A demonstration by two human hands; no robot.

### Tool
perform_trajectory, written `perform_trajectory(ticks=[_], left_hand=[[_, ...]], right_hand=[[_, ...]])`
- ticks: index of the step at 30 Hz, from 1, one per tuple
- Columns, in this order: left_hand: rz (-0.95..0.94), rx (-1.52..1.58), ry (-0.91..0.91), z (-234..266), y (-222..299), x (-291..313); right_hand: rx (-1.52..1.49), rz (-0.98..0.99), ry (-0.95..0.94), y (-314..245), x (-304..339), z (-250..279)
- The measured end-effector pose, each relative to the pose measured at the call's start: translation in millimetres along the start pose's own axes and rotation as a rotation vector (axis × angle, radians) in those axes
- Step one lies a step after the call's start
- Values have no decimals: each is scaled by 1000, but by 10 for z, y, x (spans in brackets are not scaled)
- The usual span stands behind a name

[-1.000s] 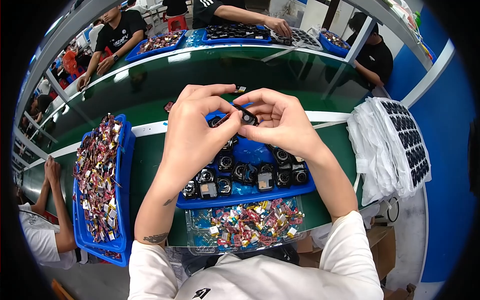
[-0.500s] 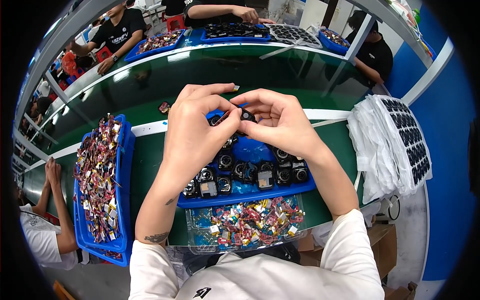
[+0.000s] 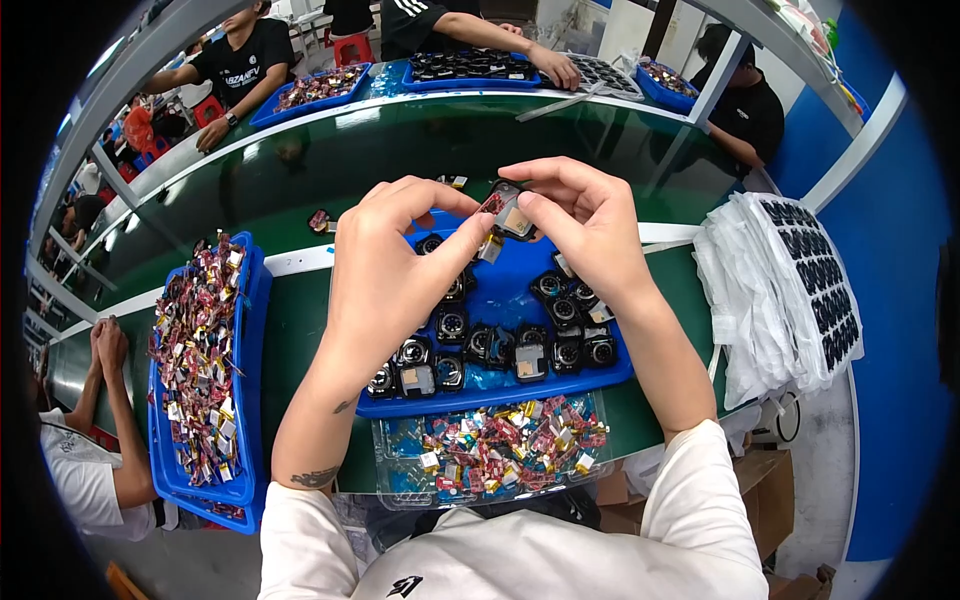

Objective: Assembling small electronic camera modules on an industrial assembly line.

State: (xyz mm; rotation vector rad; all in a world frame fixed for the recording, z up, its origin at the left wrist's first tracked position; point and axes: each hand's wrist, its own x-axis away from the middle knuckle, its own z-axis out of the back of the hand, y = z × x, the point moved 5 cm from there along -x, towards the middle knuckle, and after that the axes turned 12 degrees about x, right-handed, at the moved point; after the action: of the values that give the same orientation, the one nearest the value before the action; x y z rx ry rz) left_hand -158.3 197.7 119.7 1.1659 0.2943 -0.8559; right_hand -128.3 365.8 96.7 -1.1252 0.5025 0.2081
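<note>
Above the blue tray (image 3: pixel 500 400), my right hand (image 3: pixel 595 225) grips a black watch-like case (image 3: pixel 518 224) with a grey and tan inner face. My left hand (image 3: pixel 392 245) pinches a small red circuit board (image 3: pixel 492 204) at the left edge of that case. A silvery piece with yellow (image 3: pixel 490 248) hangs just below the board. Several similar black cases (image 3: pixel 451 322) lie in the blue tray, some with their round side up, others with the grey side up. In front of it, a clear plastic tray (image 3: pixel 392 482) holds a heap of red boards and silver-yellow pieces (image 3: pixel 515 445).
Blue trays (image 3: pixel 255 400) heaped with boards stand at the left. Stacked white trays (image 3: pixel 735 300) of black parts are at the right. Beyond runs a green conveyor belt (image 3: pixel 370 150) carrying a few loose pieces. Co-workers sit across it; another person's hands (image 3: pixel 108 345) show at the left.
Both hands have turned the black case, so its grey and tan inner face now shows. Across the belt, a co-worker's hand has moved right, towards a tray of black parts.
</note>
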Motion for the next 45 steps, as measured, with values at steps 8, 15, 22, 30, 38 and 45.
perform_trajectory(ticks=[8,15,22,30,38,45], left_hand=[[284,418,-127,-82,-143,35],[412,802,-131,-181,-235,55],[319,686,8,-127,-258,17],[259,586,112,235,-241,-83],[174,489,115,392,-234,-84],[78,348,36,334,-208,-99]], right_hand=[[-68,-28,96,-62,50,-24],[98,42,176,-166,121,-41],[-21,75,68,-171,90,-27],[151,-39,147,293,-224,492],[569,-619,482,2188,-107,1548],[1062,-648,392,2149,-78,1545]])
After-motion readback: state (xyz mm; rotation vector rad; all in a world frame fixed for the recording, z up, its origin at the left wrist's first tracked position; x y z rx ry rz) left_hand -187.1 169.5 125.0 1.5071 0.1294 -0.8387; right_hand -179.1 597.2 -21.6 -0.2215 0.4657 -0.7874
